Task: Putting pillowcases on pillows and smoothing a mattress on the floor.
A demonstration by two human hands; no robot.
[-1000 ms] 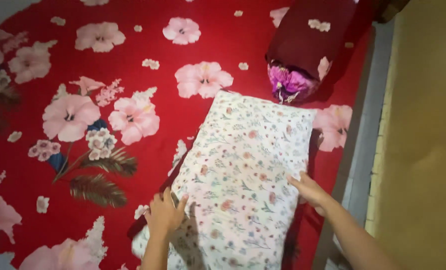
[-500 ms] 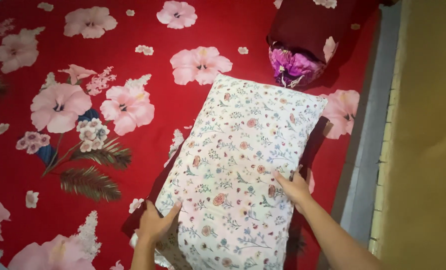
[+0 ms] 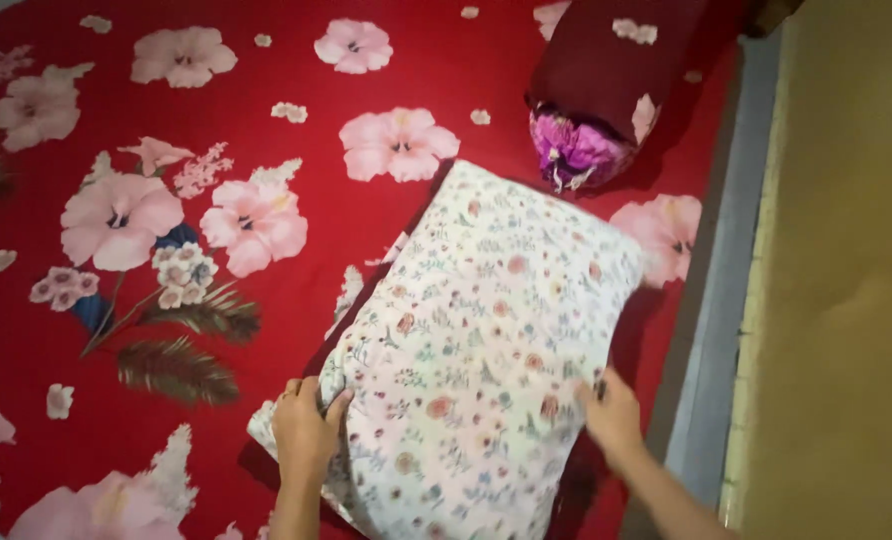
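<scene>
Left of the left hand (image 3: pixel 304 430) the red sheet (image 3: pixel 296 90) lies open; right of the right hand (image 3: pixel 611 415) runs the bed edge (image 3: pixel 711 330). Both hands grip the pillow (image 3: pixel 476 350) between them, fingers curled on its 2 sides.
</scene>
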